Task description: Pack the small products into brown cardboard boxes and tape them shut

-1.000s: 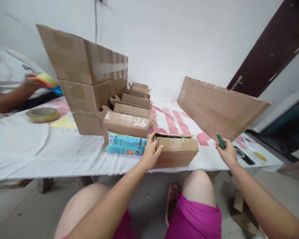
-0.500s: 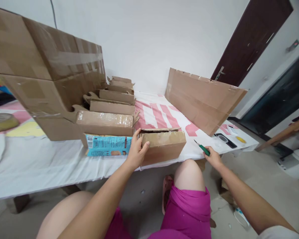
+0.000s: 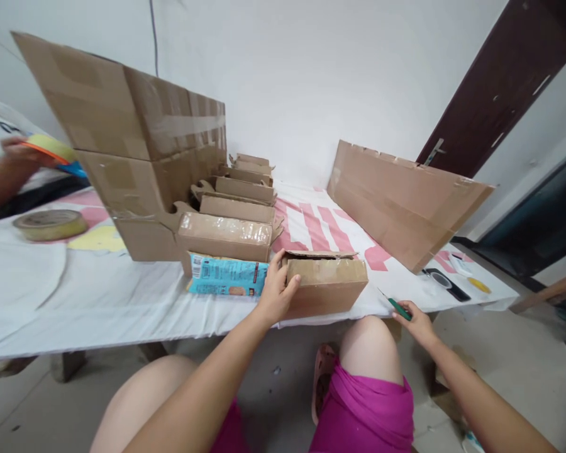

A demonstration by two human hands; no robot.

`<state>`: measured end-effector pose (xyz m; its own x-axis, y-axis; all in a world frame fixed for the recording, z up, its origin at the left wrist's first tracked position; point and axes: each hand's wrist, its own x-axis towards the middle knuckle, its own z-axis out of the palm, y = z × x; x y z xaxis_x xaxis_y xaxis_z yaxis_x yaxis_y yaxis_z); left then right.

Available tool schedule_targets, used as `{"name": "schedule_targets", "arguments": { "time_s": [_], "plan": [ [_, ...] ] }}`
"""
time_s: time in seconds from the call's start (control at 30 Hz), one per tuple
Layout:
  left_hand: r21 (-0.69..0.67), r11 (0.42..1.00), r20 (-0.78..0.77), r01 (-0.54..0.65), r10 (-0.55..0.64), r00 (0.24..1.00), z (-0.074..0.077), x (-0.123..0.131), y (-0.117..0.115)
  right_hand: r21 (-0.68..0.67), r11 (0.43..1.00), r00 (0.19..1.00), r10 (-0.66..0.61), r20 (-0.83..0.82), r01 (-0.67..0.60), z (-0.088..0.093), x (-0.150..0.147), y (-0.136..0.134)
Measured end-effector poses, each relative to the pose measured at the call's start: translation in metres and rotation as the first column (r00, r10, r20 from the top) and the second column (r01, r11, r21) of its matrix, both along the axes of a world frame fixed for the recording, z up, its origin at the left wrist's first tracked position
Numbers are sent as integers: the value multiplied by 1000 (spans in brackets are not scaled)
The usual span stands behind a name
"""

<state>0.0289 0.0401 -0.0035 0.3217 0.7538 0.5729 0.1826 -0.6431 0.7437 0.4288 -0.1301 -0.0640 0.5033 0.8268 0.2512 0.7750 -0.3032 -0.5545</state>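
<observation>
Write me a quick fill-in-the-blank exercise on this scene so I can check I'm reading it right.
1. The right hand holds a knife with a ____ handle.
2. The nearest cardboard box is steadied by the person's ____ hand.
3. The packet beside that box is mostly ____.
4. The large cardboard sheet stands to the ____ (left or right) of the packet.

Missing words: green; left; blue; right.

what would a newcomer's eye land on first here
Probably the tall box stack on the left of the table. Next, the bright blue packet near the front edge, just left of the small box that the left hand is on. Then the green knife in the right hand, at the front right.
</observation>
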Motion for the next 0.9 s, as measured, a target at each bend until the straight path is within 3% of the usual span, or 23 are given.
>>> {"name": "schedule_targets", "arguments": {
  "time_s": [0.2, 0.43, 0.6, 0.73, 0.9],
  "plan": [
    [-15, 1000, -4, 16, -16, 1000, 1, 0, -1, 53, 996, 996, -71, 49, 68, 18, -11, 18],
    [-6, 1000, -24, 15, -16, 1000, 4, -2, -5, -31, 999, 1000, -8, 25, 8, 25, -43, 62],
    [33, 999, -34, -25, 26, 999, 5, -2, -11, -51, 997, 998, 62, -26, -63, 28, -57, 78],
    [116, 989, -52, -87, 93, 994, 12, -5, -18, 36, 994, 993, 102, -53, -100, 54, -66, 84],
    [245, 968, -49, -55, 69, 996, 26, -11, -26, 281, 943, 943, 246, -222, -179, 107, -93, 87]
  ]
}}
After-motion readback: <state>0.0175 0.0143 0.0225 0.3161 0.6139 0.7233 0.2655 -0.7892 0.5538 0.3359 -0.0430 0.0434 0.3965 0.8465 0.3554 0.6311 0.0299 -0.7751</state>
